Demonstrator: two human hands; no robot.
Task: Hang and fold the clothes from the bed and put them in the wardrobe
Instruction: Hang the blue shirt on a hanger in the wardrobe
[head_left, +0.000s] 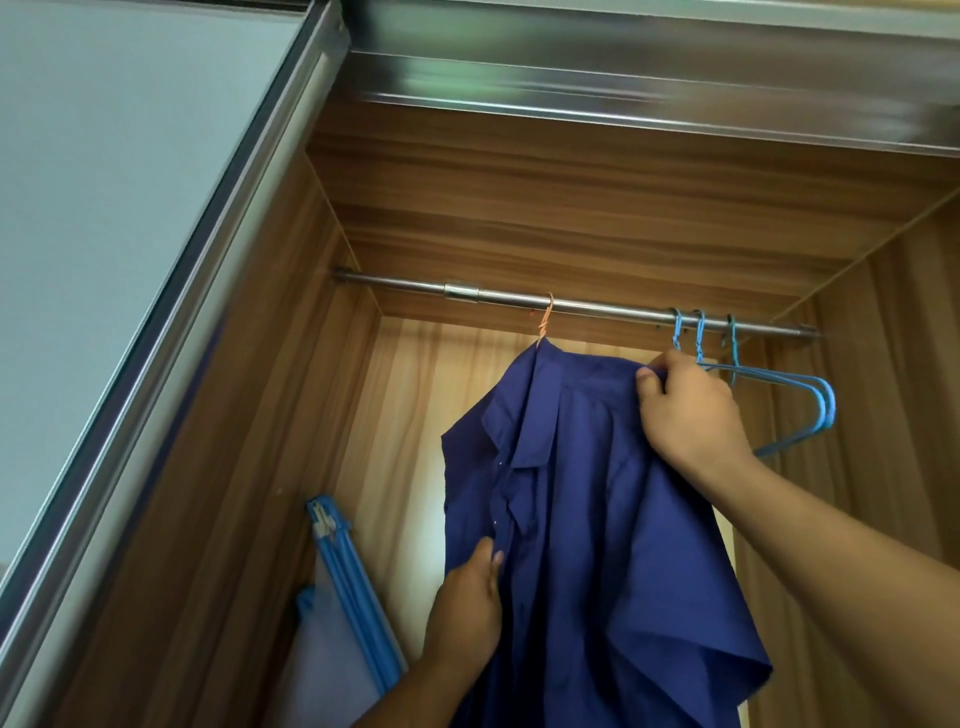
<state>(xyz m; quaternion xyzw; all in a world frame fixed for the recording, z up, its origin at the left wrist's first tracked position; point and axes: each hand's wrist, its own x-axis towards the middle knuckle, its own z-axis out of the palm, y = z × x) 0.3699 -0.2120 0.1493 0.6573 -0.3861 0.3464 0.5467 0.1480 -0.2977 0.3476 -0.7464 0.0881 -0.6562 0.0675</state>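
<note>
The dark blue shirt (597, 519) hangs inside the wooden wardrobe (234, 467) on an orange wire hanger (545, 322), and the hanger's hook sits over the shiny metal rail (405, 286). The right hand (691, 410) pinches the shirt's shoulder up near the rail, and the left hand (467, 608) holds the front edge of the shirt lower down, thumb on the cloth. Three bare blue hangers (810, 405) hang on the rail just right of the shirt, and a blue folded frame (353, 587) leans in the wardrobe's left corner.
</note>
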